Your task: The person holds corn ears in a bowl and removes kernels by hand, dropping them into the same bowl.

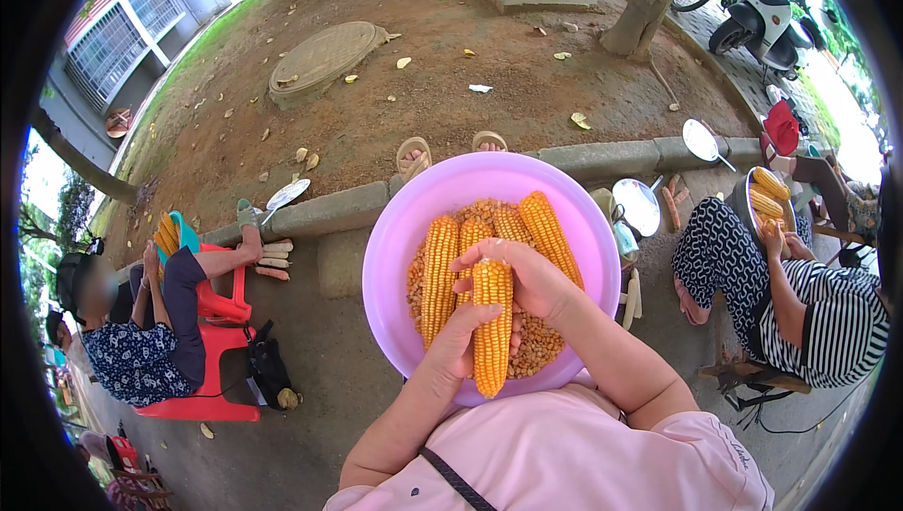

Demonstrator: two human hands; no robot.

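An ear of dried yellow corn [492, 331] points towards my body, held between both hands above a pink plastic basin [384, 285]. My left hand [462, 338] grips its side, the thumb lying across the kernels. Around the upper end and far side curls my right hand [525, 278], its fingers partly hidden behind the ear. Inside the basin, more whole ears lie on loose kernels [540, 349]; one ear [441, 271] is left of my hands and another [550, 232] leans at the right wall. The basin rests at my lap.
A stone curb [600, 160] runs beyond the basin. To the right, a person in a striped top handles corn over a metal bowl [741, 204]; bare cobs [633, 299] lie between us. On the left, another person sits on a red plastic chair [211, 370] near a black bag [267, 366].
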